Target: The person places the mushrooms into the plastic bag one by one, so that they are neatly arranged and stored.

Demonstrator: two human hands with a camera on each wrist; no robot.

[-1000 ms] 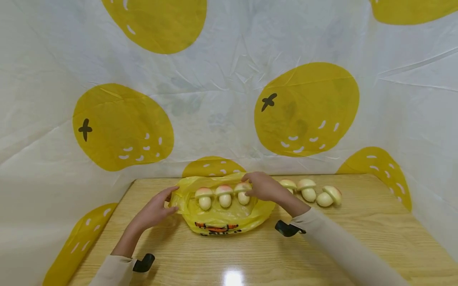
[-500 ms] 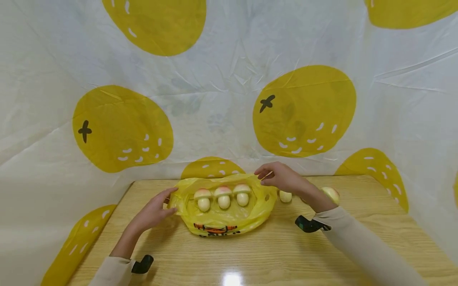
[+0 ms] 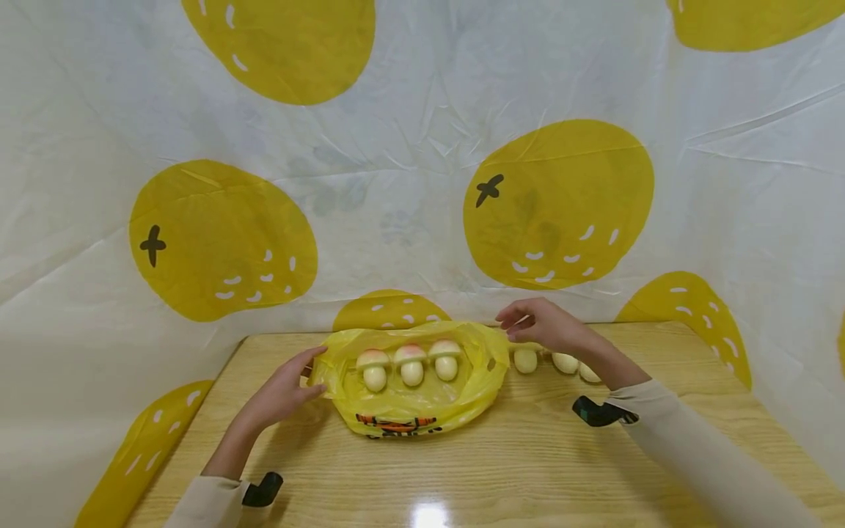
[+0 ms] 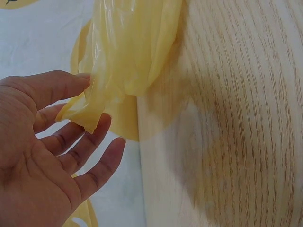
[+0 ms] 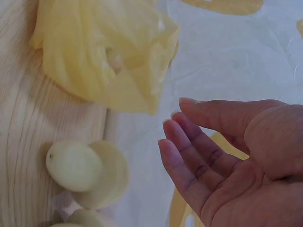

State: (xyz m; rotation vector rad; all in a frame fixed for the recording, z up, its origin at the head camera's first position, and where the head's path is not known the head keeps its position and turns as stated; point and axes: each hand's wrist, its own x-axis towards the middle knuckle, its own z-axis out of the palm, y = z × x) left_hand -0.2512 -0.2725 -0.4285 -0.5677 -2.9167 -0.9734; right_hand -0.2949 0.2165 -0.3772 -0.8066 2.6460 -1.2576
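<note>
A yellow plastic bag (image 3: 472, 400) with dark and orange print lies with its mouth wide on the table. Inside it sit three mushrooms (image 3: 412, 369), cream with pink-tinged caps. My left hand (image 3: 285, 389) pinches the bag's left edge; in the left wrist view the bag's corner (image 4: 90, 111) passes between thumb and fingers. To the right of the bag, my right hand (image 3: 544, 326) hovers with its fingers loosely bent and nothing in them. Beneath it are more mushrooms (image 3: 525, 359), partly covered by the hand and forearm. The right wrist view shows one mushroom (image 5: 75, 165) clearly.
The wooden table (image 3: 396, 477) carries the bag and mushrooms. A white cloth (image 3: 396, 220) printed with large yellow fruit hangs behind and beside it. Dark wrist cameras (image 3: 262, 490) sit on both of my sleeves.
My right hand has moved from the right-hand mushroom inside the bag, up and rightward, to above the mushrooms outside. My left hand stays at the bag's edge.
</note>
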